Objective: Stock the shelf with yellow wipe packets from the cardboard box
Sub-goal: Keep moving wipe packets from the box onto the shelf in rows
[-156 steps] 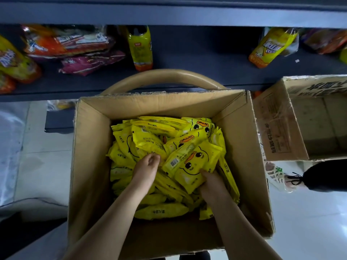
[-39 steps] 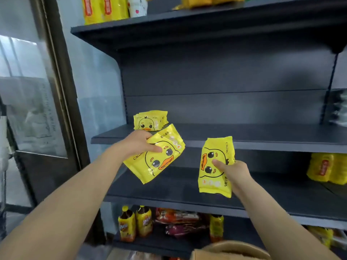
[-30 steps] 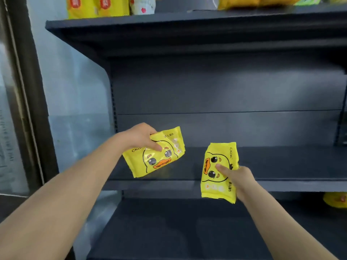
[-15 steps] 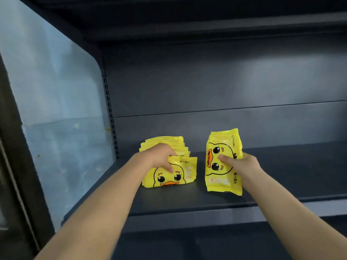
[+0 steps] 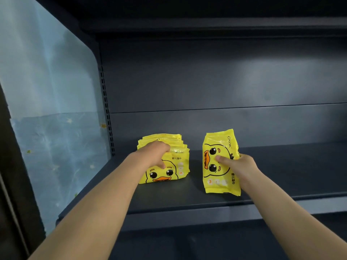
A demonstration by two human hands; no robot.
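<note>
Head: glossy rectangular packets, matte shelf

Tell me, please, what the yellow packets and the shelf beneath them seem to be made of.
The upright packet in the right hand and the row of packets gripped by the left hand look like thin glossy plastic film: glints, crinkles, crimped ends. The shelf is probably painted sheet metal, matte dark grey: flat deck, folded front lip.

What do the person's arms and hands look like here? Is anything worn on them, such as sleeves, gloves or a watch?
The left forearm and right forearm are bare down to the frame's edge; no sleeves show. The left hand and right hand wear no gloves, and no watch, bracelet or ring is visible.
</note>
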